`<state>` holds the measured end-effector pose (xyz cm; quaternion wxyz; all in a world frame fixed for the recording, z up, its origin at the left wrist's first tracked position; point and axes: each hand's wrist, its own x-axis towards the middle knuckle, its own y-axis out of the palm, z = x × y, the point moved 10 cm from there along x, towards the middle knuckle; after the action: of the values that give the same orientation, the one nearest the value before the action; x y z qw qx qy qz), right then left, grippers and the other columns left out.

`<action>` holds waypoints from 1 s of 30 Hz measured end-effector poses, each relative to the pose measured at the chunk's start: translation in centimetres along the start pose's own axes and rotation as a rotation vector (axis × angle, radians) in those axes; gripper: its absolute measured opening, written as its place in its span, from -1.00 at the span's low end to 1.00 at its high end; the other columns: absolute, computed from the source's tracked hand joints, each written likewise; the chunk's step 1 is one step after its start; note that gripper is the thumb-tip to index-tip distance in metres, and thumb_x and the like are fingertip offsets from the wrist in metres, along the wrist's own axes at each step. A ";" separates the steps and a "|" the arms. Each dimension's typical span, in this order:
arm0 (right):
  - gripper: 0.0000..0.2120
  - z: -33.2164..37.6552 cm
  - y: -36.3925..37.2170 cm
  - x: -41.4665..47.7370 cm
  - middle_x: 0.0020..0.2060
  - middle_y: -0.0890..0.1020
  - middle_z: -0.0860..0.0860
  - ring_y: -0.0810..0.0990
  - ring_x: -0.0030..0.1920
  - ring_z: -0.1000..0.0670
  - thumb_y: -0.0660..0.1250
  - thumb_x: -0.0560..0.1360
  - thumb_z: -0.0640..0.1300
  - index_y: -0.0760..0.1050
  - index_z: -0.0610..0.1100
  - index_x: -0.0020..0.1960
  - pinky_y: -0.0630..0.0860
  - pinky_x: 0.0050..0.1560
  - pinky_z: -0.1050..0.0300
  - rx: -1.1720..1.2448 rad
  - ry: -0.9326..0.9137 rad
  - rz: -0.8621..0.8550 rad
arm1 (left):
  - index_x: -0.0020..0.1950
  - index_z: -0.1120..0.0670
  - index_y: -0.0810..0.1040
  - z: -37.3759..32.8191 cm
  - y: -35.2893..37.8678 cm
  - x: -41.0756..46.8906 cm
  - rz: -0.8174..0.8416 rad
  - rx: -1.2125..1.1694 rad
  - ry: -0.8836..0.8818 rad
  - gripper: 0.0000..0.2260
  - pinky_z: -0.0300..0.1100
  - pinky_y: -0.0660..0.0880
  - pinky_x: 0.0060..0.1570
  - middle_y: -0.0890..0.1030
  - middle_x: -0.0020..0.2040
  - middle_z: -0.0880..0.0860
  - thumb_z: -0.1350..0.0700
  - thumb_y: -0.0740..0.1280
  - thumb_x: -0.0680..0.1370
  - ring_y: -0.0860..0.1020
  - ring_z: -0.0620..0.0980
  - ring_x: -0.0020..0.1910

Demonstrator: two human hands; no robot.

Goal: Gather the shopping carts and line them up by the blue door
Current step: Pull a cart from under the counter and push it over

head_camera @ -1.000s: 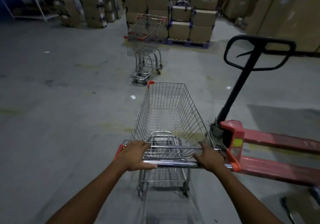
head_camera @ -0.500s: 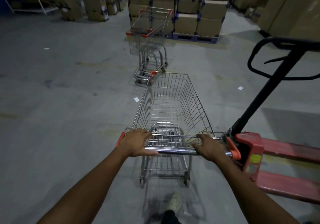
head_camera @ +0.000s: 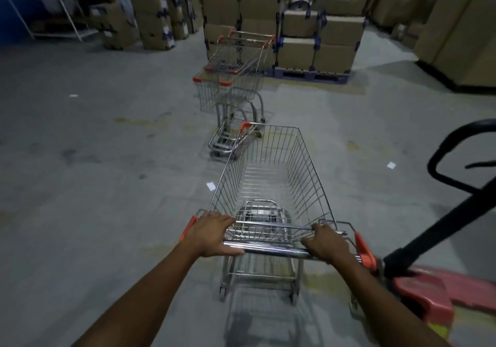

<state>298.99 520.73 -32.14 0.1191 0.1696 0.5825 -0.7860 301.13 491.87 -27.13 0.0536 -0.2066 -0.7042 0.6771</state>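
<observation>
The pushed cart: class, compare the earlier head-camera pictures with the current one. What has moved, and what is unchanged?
The pushed cart has rolled forward: its front corner now nearly reaches the nested carts ahead, and the pallet jack has slipped back along its right side. Unchanged: the left hand and right hand grip the handlebar, and the basket stays empty.

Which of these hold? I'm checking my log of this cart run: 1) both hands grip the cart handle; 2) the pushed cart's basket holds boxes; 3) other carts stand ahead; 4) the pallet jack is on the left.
1) True: the left hand and right hand grip the pushed cart's handle.
2) False: its basket is empty.
3) True: nested shopping carts stand ahead.
4) False: the red pallet jack is on the right.
</observation>
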 end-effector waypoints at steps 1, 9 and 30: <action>-0.36 0.0 -0.6 1.6 0.28 0.49 -0.17 0.60 0.09 -0.18 0.22 0.44 0.25 0.39 -0.11 0.39 0.61 0.06 -0.08 0.004 0.005 0.000 | 0.52 -0.03 0.35 0.6 -0.3 1.7 0.004 -0.001 0.006 -0.14 0.05 0.25 0.39 0.47 0.44 0.01 -0.55 0.22 0.39 0.40 0.07 0.41; -0.41 0.6 -6.3 13.6 0.34 0.45 -0.16 0.51 0.26 -0.20 0.19 0.53 0.23 0.35 -0.09 0.44 0.47 0.17 -0.04 -0.017 0.075 -0.088 | 0.52 -0.06 0.33 5.2 -3.6 16.1 0.000 -0.011 0.056 -0.14 0.07 0.22 0.39 0.44 0.46 -0.03 -0.57 0.21 0.39 0.38 0.05 0.42; -0.28 0.7 -23.7 46.5 0.44 0.44 0.03 0.51 0.33 -0.05 -0.06 0.46 0.40 0.42 0.05 0.43 0.49 0.15 -0.02 0.022 0.121 -0.317 | 0.54 -0.10 0.27 15.0 -10.6 60.9 0.032 0.022 0.262 0.04 0.15 0.30 0.39 0.42 0.46 0.00 -0.72 0.01 0.24 0.38 0.07 0.41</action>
<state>247.27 527.49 -30.10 -0.0433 0.1240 0.5994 -0.7896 238.10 500.09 -30.39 0.1363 -0.3038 -0.6802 0.6530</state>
